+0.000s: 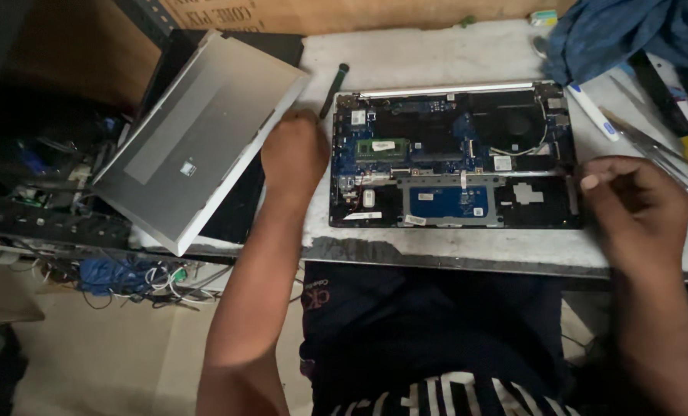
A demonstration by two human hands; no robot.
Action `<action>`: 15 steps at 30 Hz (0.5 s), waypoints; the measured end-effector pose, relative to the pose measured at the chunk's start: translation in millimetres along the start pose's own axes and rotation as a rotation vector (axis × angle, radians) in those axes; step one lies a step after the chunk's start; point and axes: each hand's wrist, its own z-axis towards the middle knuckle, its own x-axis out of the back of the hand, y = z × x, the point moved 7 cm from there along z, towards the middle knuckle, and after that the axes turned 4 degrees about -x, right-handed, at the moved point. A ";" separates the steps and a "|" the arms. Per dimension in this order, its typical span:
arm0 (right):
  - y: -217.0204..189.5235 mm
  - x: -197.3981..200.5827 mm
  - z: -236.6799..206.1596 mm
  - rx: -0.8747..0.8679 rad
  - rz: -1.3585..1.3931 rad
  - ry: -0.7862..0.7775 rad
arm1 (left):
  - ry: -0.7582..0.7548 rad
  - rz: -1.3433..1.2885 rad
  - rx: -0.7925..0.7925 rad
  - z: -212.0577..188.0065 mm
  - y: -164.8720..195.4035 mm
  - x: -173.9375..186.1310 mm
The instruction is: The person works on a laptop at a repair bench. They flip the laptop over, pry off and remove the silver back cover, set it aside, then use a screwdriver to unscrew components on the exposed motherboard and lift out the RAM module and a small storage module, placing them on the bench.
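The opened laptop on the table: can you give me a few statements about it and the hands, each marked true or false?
1. The laptop lies with its inner parts showing. True.
2. The left hand is at the grey cover. True.
3. The grey cover lies to the right of the laptop. False: it is to the left.
4. The right hand rests on the blue cloth. False: it is near the laptop's right edge, apart from the cloth.

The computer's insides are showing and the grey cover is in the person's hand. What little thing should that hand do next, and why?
Probably set the grey cover down flat to the side. The left hand holds it by one edge, tilted, hanging partly past the table edge over other gear. The opened laptop lies bare with its boards showing, and the right hand waits beside it, so freeing the left hand seems sensible.
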 end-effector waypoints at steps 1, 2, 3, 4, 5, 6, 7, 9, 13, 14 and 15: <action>1.9 0.2 -0.7 -0.038 0.004 0.010 | -0.004 0.009 0.009 -1.7 0.1 1.1; 3.6 0.3 -0.9 -0.072 0.009 0.020 | -0.003 0.020 0.018 -2.3 0.6 3.5; 2.2 -0.5 -0.3 -0.063 0.017 0.015 | -0.004 0.032 0.027 -2.4 1.1 6.6; 0.7 -1.4 0.4 -0.055 0.025 0.011 | 0.045 -0.017 0.018 -4.5 3.1 14.0; -3.6 -3.3 1.4 -0.003 0.034 -0.007 | 0.093 -0.065 0.009 -7.9 6.2 21.4; -8.3 -5.3 1.9 0.047 0.043 -0.023 | 0.139 -0.115 -0.002 -9.9 9.0 29.4; -10.2 -6.7 3.1 0.055 0.024 -0.026 | 0.154 -0.146 -0.004 -10.0 11.4 35.2; -16.8 -8.0 5.1 0.065 -0.021 -0.031 | 0.175 -0.217 -0.006 -11.8 19.9 45.1; -41.4 -17.7 29.2 0.113 -0.031 -0.104 | 0.181 -0.584 -0.242 -6.9 59.8 58.3; -49.5 -20.9 38.8 0.129 -0.020 -0.134 | 0.126 -0.635 -0.307 -3.4 72.4 57.5; -59.7 -26.6 55.0 0.181 -0.075 -0.204 | 0.069 -0.686 -0.373 -0.2 85.5 55.8</action>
